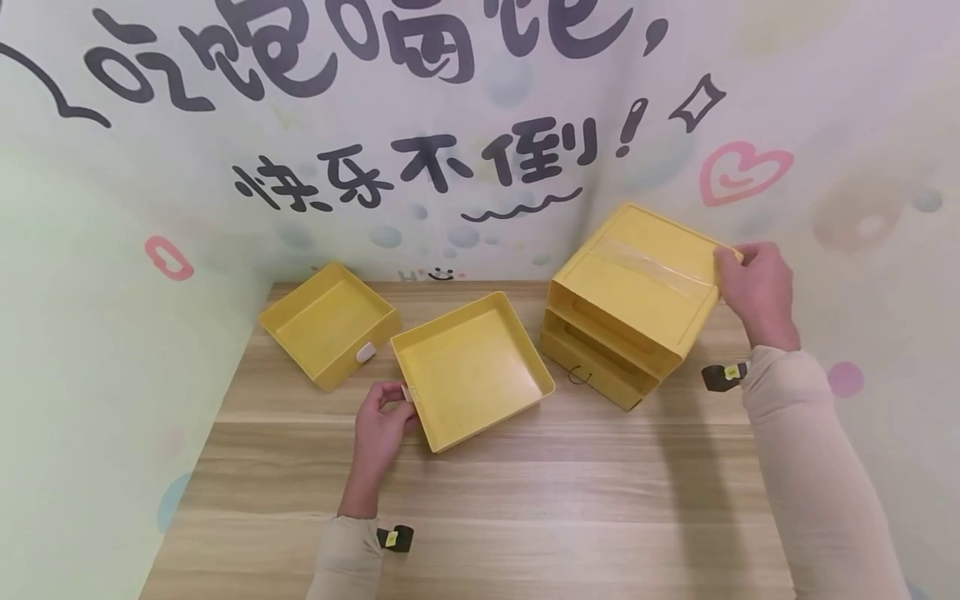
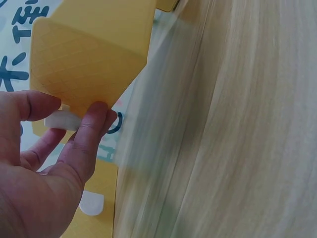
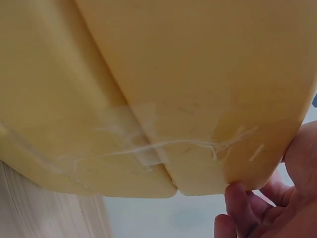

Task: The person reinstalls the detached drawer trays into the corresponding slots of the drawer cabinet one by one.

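Observation:
My left hand (image 1: 381, 427) pinches the white pull tab (image 2: 63, 120) on the front of a yellow drawer (image 1: 472, 375). That drawer is tilted a little, with its open top facing up and nothing inside. To the right stands a yellow drawer cabinet (image 1: 637, 279), two of its slots open at the front. At the cabinet's top right corner, my right hand (image 1: 759, 287) grips the edge, thumb on top. Clear tape (image 3: 188, 144) runs across the cabinet's panels in the right wrist view. The right hand's fingers are partly hidden.
A second yellow drawer (image 1: 326, 325) lies open side up at the back left, its white tab (image 1: 366, 352) facing front. Everything is on a wood-grain table (image 1: 525, 517), with a printed wall sheet (image 1: 450, 242) behind and at both sides. A thin dark loop (image 1: 579, 375) hangs at the cabinet front.

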`<state>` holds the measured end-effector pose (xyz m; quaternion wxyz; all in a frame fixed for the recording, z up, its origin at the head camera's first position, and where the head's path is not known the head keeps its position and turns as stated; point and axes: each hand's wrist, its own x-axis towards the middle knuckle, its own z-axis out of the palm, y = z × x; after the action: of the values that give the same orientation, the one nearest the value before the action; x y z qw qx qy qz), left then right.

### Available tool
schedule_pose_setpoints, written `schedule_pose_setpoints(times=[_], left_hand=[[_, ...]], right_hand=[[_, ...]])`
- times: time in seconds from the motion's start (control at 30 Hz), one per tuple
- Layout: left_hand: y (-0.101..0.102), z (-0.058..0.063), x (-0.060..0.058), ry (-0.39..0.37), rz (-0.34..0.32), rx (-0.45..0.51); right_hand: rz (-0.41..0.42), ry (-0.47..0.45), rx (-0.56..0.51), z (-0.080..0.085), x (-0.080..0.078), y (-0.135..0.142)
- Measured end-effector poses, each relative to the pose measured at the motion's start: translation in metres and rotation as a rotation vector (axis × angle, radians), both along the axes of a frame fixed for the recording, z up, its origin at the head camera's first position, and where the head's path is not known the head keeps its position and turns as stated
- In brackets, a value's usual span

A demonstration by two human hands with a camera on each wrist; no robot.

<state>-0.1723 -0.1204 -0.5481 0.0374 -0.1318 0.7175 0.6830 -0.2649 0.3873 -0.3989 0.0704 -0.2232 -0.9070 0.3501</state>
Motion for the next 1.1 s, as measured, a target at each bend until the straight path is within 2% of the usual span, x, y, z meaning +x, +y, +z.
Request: schedule_pose_setpoints(times=[0.33, 0.67, 0.93, 1.1], left_hand=[[0.002, 0.003, -0.001, 0.011, 0.003, -0.037], [0.008, 0.007, -0.001, 0.010, 0.003, -0.013], [0.010, 0.008, -0.002, 0.017, 0.021, -0.077], [0.015, 0.008, -0.004, 0.020, 0.027, -0.068]], right_hand=[[-0.057, 0.014, 0.013, 0.001, 0.003, -0.001], [-0.076, -0.010, 0.005, -0.001, 0.009, 0.000], [-0.096, 0.007, 0.008, -0.007, 0.015, -0.001], [-0.106, -0.012, -0.010, -0.007, 0.019, -0.001]])
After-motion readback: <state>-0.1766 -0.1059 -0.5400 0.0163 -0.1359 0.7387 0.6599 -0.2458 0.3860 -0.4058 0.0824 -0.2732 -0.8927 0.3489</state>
